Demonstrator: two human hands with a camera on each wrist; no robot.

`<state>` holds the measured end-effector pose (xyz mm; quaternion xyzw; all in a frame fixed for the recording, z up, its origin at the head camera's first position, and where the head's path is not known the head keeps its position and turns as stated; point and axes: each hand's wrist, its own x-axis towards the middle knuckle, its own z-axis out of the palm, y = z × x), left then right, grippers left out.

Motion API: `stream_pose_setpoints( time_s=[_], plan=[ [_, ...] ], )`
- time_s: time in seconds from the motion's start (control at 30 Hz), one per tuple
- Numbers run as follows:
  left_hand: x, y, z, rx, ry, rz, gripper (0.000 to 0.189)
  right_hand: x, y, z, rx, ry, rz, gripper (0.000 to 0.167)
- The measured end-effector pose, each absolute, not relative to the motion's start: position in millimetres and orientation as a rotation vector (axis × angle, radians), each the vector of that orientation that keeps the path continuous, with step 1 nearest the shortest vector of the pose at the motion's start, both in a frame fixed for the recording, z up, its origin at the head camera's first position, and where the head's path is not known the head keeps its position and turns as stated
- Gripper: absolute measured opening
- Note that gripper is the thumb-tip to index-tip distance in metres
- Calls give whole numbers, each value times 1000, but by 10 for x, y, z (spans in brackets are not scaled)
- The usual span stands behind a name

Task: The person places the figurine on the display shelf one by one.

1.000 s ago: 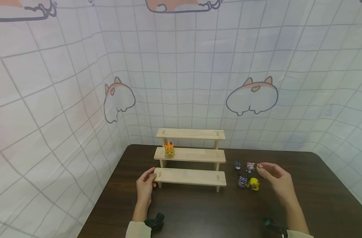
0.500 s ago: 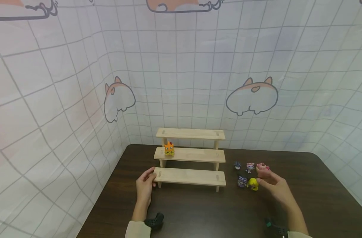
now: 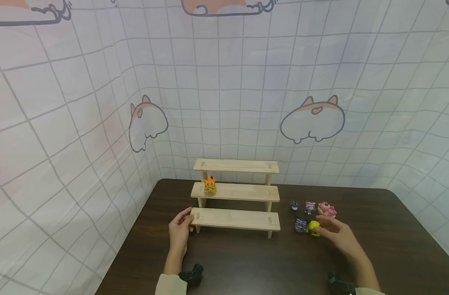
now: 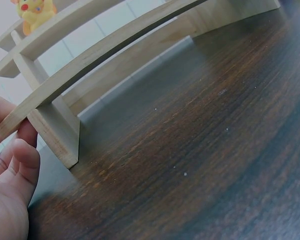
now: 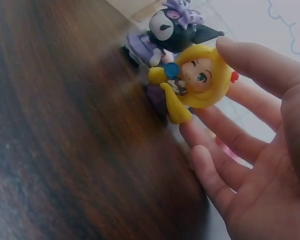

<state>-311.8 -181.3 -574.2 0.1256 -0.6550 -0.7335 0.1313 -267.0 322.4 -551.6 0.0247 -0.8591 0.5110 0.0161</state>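
Pink figure (image 3: 326,209) has been left; yellow doll (image 5: 190,84), apparently chosen, is ringed by loose right fingers (image 5: 211,174). Shelf (image 3: 242,191) is pinched by left fingers (image 4: 27,156).

Matt pale wood stand (image 3: 235,218), faintly glossy wood-grained tabletop (image 3: 254,262), smooth plastic-looking yellow-haired figurine (image 5: 192,82)

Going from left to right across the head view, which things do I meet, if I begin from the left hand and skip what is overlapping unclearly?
Left hand → orange figure → purple figure → yellow-haired figure → right hand.
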Motion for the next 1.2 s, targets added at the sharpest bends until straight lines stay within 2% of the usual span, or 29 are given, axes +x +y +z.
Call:
stream_pose_setpoints(
  time_s=[0.53, 1.2],
  plan=[
    [-3107, -1786, -5711, 357, -1880, -2127, 35, -2661, 3207, -5484, 8, -2787, 1565, 59],
    [-3108, -1812, -5742, 371, -1899, -2115, 33, -2685, 3223, -5553, 71, -2747, 1520, 53]
  ],
)
